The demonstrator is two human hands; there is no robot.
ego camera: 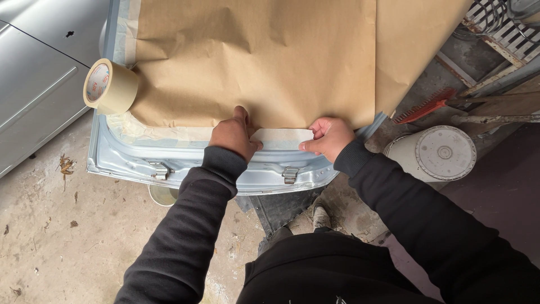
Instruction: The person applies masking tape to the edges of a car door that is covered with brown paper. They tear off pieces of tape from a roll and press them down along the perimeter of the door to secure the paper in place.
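Brown paper (pixel 253 56) is lying over most of the blue-grey panel (pixel 129 160); the paper's left edge and lower-left corner are already carrying tape; the lower edge is being taped now. A strip of tape (pixel 284 135) is stretching between the two hands along that edge. Left hand (pixel 235 138) is pressing the strip's left end down, fingers together and flat, thumb under; right hand (pixel 329 138) is pinching the right end between thumb and curled fingers. Judging by this, the lower-right stretch and the right side are remaining untaped; the second paper sheet (pixel 416 45) is hanging loose.

Tape roll (pixel 109 86) is resting on the panel's left side, cream-coloured, round, with a pale printed core label; white bucket (pixel 436 153) is standing at right, unlabelled lid; red brush (pixel 424 106) is lying beside it.
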